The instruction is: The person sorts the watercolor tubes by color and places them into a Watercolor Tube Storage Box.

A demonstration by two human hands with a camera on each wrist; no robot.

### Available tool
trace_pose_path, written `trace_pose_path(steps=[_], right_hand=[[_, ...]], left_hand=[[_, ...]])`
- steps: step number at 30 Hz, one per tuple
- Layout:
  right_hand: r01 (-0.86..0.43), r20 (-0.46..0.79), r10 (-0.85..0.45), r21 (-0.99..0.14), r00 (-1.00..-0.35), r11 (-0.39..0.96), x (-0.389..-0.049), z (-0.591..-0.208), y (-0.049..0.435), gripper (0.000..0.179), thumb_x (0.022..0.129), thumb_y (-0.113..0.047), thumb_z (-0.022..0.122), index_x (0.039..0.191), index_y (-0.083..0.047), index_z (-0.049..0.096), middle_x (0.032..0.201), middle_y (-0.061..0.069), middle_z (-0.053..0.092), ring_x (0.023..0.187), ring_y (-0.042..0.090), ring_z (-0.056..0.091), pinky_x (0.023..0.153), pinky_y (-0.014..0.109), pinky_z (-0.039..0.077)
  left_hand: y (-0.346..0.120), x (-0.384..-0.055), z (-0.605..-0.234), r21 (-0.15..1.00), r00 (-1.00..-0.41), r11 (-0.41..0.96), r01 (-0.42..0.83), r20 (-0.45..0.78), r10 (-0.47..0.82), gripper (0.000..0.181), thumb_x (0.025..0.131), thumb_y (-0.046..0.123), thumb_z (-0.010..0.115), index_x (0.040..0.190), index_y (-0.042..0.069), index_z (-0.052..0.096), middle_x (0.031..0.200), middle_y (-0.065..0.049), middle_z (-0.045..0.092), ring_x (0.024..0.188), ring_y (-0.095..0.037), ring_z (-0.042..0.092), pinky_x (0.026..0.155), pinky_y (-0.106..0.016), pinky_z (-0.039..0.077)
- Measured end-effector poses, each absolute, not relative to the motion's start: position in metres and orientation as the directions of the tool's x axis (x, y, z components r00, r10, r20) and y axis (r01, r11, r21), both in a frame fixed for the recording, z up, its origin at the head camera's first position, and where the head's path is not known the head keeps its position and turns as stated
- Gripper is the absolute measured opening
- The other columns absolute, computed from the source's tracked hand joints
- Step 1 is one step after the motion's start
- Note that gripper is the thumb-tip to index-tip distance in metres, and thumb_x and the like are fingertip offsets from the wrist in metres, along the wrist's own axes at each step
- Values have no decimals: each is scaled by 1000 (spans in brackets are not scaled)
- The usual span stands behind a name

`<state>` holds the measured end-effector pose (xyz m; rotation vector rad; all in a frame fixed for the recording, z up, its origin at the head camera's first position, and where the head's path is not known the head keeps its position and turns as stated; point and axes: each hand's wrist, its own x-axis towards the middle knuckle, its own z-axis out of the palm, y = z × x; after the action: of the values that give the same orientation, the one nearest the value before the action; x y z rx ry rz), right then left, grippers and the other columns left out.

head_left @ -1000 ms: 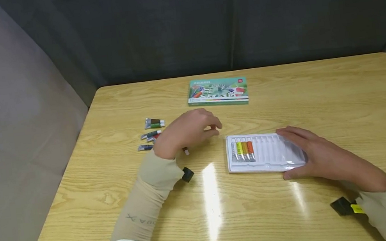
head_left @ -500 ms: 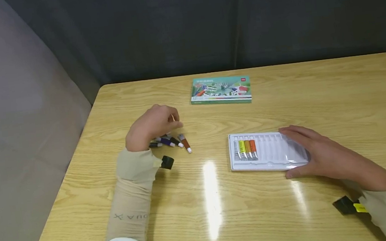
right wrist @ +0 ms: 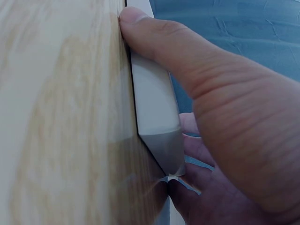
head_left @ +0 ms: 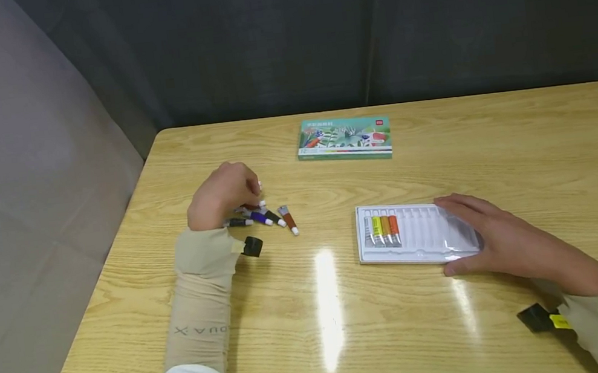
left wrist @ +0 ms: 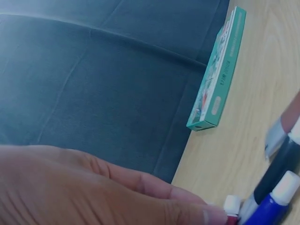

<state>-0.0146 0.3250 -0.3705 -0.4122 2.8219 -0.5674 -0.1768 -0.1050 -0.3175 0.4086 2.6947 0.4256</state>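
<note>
My left hand (head_left: 223, 191) is over loose paint tubes on the table's left side. Thumb and fingers close on a red paint tube (left wrist: 231, 218) with a white cap; the fingertips are partly hidden. Beside it lie a blue paint tube (head_left: 260, 217), a black paint tube (head_left: 274, 217) and a brown paint tube (head_left: 288, 220). My right hand (head_left: 493, 242) grips the right end of a white paint tray (head_left: 427, 234), its thumb along the near side (right wrist: 157, 98), fingers at the far side. Silver, yellow, ochre and orange tubes (head_left: 384, 231) fill the tray's left slots.
A green illustrated paint box (head_left: 343, 139) lies flat toward the back of the wooden table (head_left: 401, 327). Another dark tube (head_left: 238, 222) rests below the left hand. A dark curtain (head_left: 262, 44) hangs behind the table, a grey one (head_left: 49, 206) at its left.
My left hand has moved left from near the tray to the loose tubes, and its fingers have lowered and closed together. The right hand keeps its grip on the tray.
</note>
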Motion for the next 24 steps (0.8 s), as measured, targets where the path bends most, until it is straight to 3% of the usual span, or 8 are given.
trace_pose_path(steps=[7, 13, 24], right_hand=[[-235, -157, -320, -405, -934, 884, -15, -371, 325, 124, 67, -74, 82, 162, -12, 32, 162, 19, 35, 144, 44, 40, 108, 63, 42], [-230, -167, -316, -397, -934, 889, -15, -371, 325, 126, 66, -76, 82, 162, -12, 31, 162, 20, 35, 144, 45, 39, 108, 65, 42], [-229, -166, -316, -400, -934, 887, -16, -373, 325, 126, 66, -75, 82, 162, -12, 31, 161, 21, 35, 143, 45, 39, 108, 66, 42]], left_hand=[[-107, -181, -322, 352, -869, 920, 173, -384, 311, 8, 86, 9, 82, 88, 13, 76, 100, -5, 69, 85, -22, 58, 70, -32, 47], [-109, -184, -325, 350, -838, 920, 175, -438, 326, 11, 88, 6, 79, 95, 14, 77, 103, -7, 68, 86, -23, 59, 68, -31, 49], [-105, -186, -328, 394, -814, 860, 325, -346, 466, 14, 98, 14, 68, 108, 15, 77, 101, -3, 75, 86, -19, 68, 81, -34, 54]])
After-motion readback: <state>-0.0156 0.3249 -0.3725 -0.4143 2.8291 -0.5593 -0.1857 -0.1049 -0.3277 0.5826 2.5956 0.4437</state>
